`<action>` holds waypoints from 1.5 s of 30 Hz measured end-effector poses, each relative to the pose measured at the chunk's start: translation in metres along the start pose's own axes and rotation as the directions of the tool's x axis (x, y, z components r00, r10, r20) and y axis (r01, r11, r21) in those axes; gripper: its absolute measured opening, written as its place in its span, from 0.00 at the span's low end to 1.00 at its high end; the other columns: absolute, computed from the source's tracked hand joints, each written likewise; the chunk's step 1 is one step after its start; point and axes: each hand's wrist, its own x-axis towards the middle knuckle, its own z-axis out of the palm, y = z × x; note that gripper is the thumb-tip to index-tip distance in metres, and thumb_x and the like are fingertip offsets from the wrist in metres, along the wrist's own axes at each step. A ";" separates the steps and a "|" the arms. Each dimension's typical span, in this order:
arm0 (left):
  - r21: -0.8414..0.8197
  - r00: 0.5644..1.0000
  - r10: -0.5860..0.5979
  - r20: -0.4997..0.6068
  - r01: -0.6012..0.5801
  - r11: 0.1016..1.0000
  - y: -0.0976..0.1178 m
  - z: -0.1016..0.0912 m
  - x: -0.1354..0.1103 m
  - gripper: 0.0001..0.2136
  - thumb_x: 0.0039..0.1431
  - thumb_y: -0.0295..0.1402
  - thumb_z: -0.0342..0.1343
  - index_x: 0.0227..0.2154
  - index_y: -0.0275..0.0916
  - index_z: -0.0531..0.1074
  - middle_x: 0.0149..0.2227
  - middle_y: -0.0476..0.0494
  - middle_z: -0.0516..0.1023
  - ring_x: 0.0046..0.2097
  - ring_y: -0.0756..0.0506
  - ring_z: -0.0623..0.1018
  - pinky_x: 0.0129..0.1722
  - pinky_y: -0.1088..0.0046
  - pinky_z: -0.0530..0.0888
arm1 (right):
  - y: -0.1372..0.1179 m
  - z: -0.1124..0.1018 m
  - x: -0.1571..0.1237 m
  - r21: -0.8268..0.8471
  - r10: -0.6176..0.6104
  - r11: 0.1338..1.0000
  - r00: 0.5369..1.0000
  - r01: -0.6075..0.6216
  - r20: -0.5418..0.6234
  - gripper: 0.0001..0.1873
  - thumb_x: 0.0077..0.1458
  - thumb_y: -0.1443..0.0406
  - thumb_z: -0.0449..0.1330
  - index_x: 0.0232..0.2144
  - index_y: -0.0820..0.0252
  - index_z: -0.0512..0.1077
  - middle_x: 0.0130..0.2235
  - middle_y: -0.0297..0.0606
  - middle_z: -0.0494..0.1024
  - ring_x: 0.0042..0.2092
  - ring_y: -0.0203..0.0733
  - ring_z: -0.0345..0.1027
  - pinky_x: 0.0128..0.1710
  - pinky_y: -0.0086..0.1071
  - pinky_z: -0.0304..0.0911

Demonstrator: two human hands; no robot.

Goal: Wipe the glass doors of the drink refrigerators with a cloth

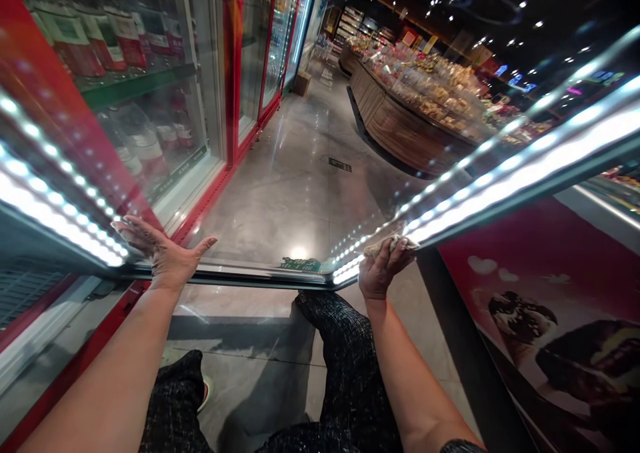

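Observation:
An open glass cooler door (300, 193) swings out in front of me, its frame edged with bright LED strips. My left hand (163, 253) lies flat against the glass near the lower left corner, fingers spread. My right hand (383, 266) presses a crumpled beige cloth (393, 244) against the glass by the lit right edge of the door. My legs in dark speckled trousers show below the door's bottom rail (250, 276).
Red-framed coolers (150, 73) with bottled drinks line the left side. A grey tiled aisle (300, 146) runs ahead past a curved wooden counter (400, 126) piled with packaged goods. A freezer panel with ice-cream pictures (540, 306) stands at my right.

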 end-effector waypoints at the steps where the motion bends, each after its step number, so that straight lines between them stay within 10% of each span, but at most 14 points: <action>1: 0.013 1.000 0.001 -0.004 -0.001 1.000 0.000 0.000 0.000 0.70 0.36 0.55 0.73 0.73 0.25 0.36 0.74 0.17 0.37 0.75 0.25 0.33 0.72 0.41 0.38 | -0.005 0.001 -0.008 0.016 -0.008 1.000 1.000 0.008 0.008 0.35 0.66 0.66 0.49 0.73 0.66 0.49 0.72 0.64 0.49 0.76 0.68 0.31 0.66 0.76 0.42; 12: 0.061 0.998 0.053 -0.029 -0.051 0.997 0.001 -0.001 -0.001 0.68 0.38 0.57 0.72 0.72 0.25 0.39 0.74 0.16 0.38 0.76 0.26 0.34 0.72 0.41 0.39 | -0.024 -0.016 0.058 0.256 0.173 0.954 0.983 -0.154 -0.053 0.33 0.70 0.61 0.45 0.73 0.61 0.48 0.73 0.61 0.45 0.76 0.64 0.35 0.68 0.74 0.38; 21: 0.024 0.996 0.064 -0.059 -0.062 0.998 0.002 0.000 -0.001 0.69 0.36 0.54 0.74 0.72 0.25 0.40 0.74 0.15 0.39 0.76 0.26 0.35 0.72 0.42 0.39 | -0.064 0.002 -0.010 0.361 0.108 0.923 0.990 -0.132 0.087 0.39 0.70 0.65 0.48 0.75 0.53 0.34 0.76 0.56 0.37 0.76 0.61 0.37 0.66 0.64 0.56; 29: 0.049 0.998 0.048 -0.052 -0.045 0.998 -0.001 0.000 0.001 0.69 0.35 0.54 0.74 0.71 0.23 0.41 0.73 0.13 0.41 0.76 0.25 0.36 0.72 0.41 0.38 | -0.060 -0.020 0.071 0.475 0.162 0.874 0.983 -0.101 -0.089 0.37 0.70 0.67 0.49 0.75 0.49 0.41 0.74 0.51 0.44 0.74 0.59 0.42 0.69 0.72 0.41; 39: 0.100 0.993 0.095 -0.076 -0.088 0.991 -0.001 -0.001 0.000 0.73 0.35 0.54 0.74 0.73 0.24 0.33 0.74 0.16 0.29 0.75 0.26 0.28 0.71 0.41 0.33 | -0.094 0.013 -0.009 0.437 -0.003 0.899 1.000 -0.002 0.010 0.37 0.70 0.68 0.47 0.75 0.55 0.37 0.76 0.56 0.36 0.76 0.62 0.32 0.67 0.73 0.45; 45: 0.077 0.998 0.049 -0.050 -0.045 0.996 0.003 -0.002 0.000 0.71 0.35 0.51 0.75 0.73 0.26 0.36 0.75 0.19 0.30 0.76 0.27 0.31 0.72 0.45 0.34 | -0.072 -0.002 0.032 0.511 0.117 0.853 0.993 -0.104 0.005 0.35 0.71 0.65 0.48 0.75 0.50 0.42 0.74 0.55 0.42 0.75 0.61 0.40 0.66 0.73 0.47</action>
